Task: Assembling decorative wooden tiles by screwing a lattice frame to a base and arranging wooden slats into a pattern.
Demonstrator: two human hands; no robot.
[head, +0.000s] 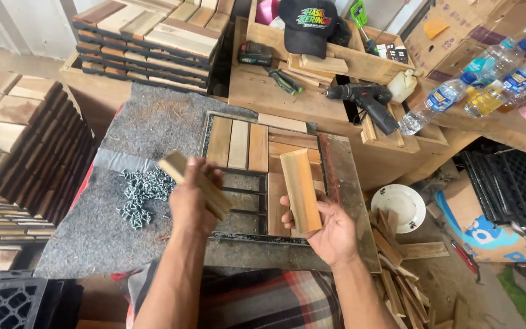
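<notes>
Wooden slat (300, 190) rests upright in the right hand (330, 228), pinched by thumb and fingers with its long axis pointing away over the black frame (238, 194), while the left hand (193, 204) grips a second slat (195, 183) angled leftward beside it.

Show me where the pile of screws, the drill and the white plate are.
screws (141, 196), head view, middle of the pile
drill (366, 100), head view, its black body
plate (398, 207), head view, its centre
</notes>
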